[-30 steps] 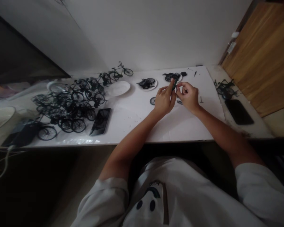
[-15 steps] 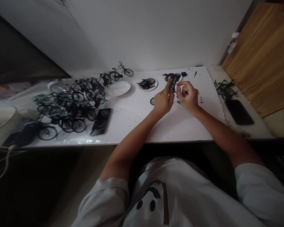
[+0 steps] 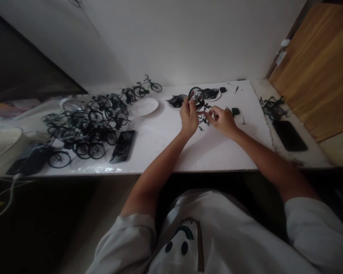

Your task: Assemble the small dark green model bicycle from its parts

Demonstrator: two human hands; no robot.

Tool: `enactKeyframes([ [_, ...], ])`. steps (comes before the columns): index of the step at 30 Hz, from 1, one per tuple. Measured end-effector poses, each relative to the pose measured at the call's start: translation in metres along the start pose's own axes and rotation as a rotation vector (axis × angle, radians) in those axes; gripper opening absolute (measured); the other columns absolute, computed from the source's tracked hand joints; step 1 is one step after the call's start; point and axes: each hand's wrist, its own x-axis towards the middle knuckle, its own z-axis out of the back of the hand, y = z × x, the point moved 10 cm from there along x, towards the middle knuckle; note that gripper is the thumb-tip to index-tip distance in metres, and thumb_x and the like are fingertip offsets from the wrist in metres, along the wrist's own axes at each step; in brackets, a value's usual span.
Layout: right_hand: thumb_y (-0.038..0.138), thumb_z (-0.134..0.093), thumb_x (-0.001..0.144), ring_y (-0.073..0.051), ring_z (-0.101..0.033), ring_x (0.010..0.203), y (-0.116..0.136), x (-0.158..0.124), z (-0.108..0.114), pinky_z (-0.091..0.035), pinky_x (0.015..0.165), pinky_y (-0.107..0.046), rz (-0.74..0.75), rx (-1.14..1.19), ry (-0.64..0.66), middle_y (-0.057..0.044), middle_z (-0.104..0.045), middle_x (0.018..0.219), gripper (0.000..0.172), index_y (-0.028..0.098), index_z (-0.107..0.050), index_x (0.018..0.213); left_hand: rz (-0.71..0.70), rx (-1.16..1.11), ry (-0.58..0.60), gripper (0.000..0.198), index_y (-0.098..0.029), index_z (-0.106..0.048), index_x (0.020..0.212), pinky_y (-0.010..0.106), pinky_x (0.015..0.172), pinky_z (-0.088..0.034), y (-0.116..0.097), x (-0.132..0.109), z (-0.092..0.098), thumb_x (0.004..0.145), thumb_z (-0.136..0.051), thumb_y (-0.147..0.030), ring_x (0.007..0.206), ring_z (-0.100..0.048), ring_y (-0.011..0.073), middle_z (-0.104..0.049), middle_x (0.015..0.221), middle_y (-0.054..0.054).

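My left hand (image 3: 188,118) is closed on a small black spoked bicycle wheel (image 3: 196,94), held upright above the white table (image 3: 160,144). My right hand (image 3: 222,120) pinches a thin dark bicycle part (image 3: 203,114) right beside the wheel, close to the table top; what the part is I cannot make out. A small dark green piece (image 3: 235,111) lies on the table just right of my right hand. Tiny loose bits lie under my hands.
A cluster of several finished black model bicycles (image 3: 85,123) fills the table's left. A phone (image 3: 122,146) lies near them, another phone (image 3: 289,135) at the right. White plates (image 3: 144,107) with parts stand at the back. More bicycle parts (image 3: 273,106) lie at right by a wooden panel (image 3: 317,68).
My left hand let go of the small green piece, which now lies on the table, and picked up the spoked wheel. My right hand dropped lower and left, pinching a thin part.
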Motion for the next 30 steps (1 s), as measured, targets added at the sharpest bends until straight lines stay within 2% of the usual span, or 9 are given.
enactKeyframes([
  [4, 0.061, -0.069, 0.1, -0.013, -0.041, 0.054, 0.003, 0.0, 0.006, -0.033, 0.064, -0.031, 0.007, -0.034, -0.041, 0.005, -0.047, 0.056, 0.046, 0.025, -0.056, 0.074, 0.203, -0.198, -0.088, 0.079, -0.027, -0.042, 0.17, 0.039, 0.083, -0.073, 0.023, -0.003, 0.003, 0.113, -0.017, -0.076, 0.117, -0.082, 0.027, -0.071, 0.149, 0.021],
  [8, 0.068, -0.065, 0.1, -0.014, -0.041, 0.056, 0.002, 0.001, 0.0, -0.035, 0.066, -0.032, -0.016, -0.043, 0.065, 0.004, -0.046, 0.055, 0.054, 0.023, -0.061, 0.071, 0.345, -0.478, -0.174, 0.069, -0.03, -0.057, 0.158, 0.042, 0.096, -0.071, 0.027, -0.006, 0.007, 0.108, -0.051, -0.077, 0.129, -0.079, 0.0326, -0.076, 0.14, 0.016],
  [11, 0.077, -0.062, 0.1, -0.016, -0.045, 0.059, -0.002, 0.0, -0.009, -0.034, 0.067, -0.033, -0.055, -0.076, 0.15, 0.001, -0.051, 0.057, 0.063, 0.022, -0.062, 0.069, 0.464, -0.649, -0.253, 0.056, -0.028, -0.064, 0.149, 0.043, 0.103, -0.069, 0.03, -0.008, 0.01, 0.107, -0.063, -0.066, 0.134, -0.076, 0.0339, -0.079, 0.134, 0.014],
  [14, 0.076, -0.06, 0.102, -0.017, -0.05, 0.064, -0.007, -0.001, -0.013, -0.034, 0.068, -0.033, -0.099, -0.12, 0.173, -0.002, -0.059, 0.065, 0.062, 0.023, -0.059, 0.07, 0.526, -0.716, -0.283, 0.047, -0.027, -0.064, 0.144, 0.043, 0.105, -0.068, 0.033, -0.008, 0.011, 0.109, -0.063, -0.059, 0.135, -0.076, 0.033, -0.079, 0.133, 0.013],
  [17, 0.07, -0.061, 0.104, -0.019, -0.055, 0.069, -0.015, -0.002, -0.012, -0.033, 0.068, -0.033, -0.169, -0.153, 0.177, -0.004, -0.066, 0.074, 0.052, 0.024, -0.062, 0.08, 0.555, -0.751, -0.303, 0.04, -0.025, -0.064, 0.139, 0.042, 0.105, -0.068, 0.034, -0.008, 0.012, 0.111, -0.061, -0.054, 0.131, -0.078, 0.0313, -0.08, 0.13, 0.012],
  [19, 0.068, -0.06, 0.105, -0.02, -0.056, 0.069, -0.018, -0.003, -0.014, -0.033, 0.068, -0.033, -0.201, -0.138, 0.211, -0.003, -0.067, 0.074, 0.047, 0.024, -0.064, 0.088, 0.569, -0.767, -0.323, 0.034, -0.024, -0.064, 0.134, 0.041, 0.104, -0.069, 0.034, -0.009, 0.013, 0.113, -0.058, -0.049, 0.126, -0.08, 0.0296, -0.08, 0.127, 0.011],
  [22, 0.07, -0.056, 0.105, -0.019, -0.054, 0.065, -0.012, -0.004, -0.021, -0.034, 0.067, -0.033, -0.144, -0.038, 0.282, -0.001, -0.064, 0.071, 0.049, 0.025, -0.061, 0.088, 0.586, -0.784, -0.34, 0.026, -0.022, -0.064, 0.128, 0.038, 0.102, -0.069, 0.034, -0.009, 0.013, 0.114, -0.052, -0.041, 0.12, -0.082, 0.0272, -0.081, 0.122, 0.01],
  [24, 0.072, -0.056, 0.103, -0.018, -0.052, 0.064, -0.007, -0.002, -0.02, -0.035, 0.067, -0.034, -0.087, 0.032, 0.253, -0.001, -0.061, 0.071, 0.051, 0.025, -0.057, 0.085, 0.612, -0.782, -0.334, 0.024, -0.022, -0.064, 0.124, 0.037, 0.1, -0.068, 0.034, -0.009, 0.012, 0.114, -0.049, -0.038, 0.118, -0.083, 0.0265, -0.082, 0.118, 0.01],
  [30, 0.074, -0.053, 0.103, -0.017, -0.051, 0.065, -0.009, 0.004, 0.003, -0.039, 0.068, -0.035, -0.051, 0.162, -0.005, 0.001, -0.057, 0.07, 0.049, 0.027, -0.052, 0.088, 0.662, -0.68, -0.22, 0.024, -0.021, -0.068, 0.115, 0.038, 0.097, -0.066, 0.031, -0.01, 0.008, 0.111, -0.05, -0.036, 0.118, -0.083, 0.0263, -0.085, 0.113, 0.01],
])
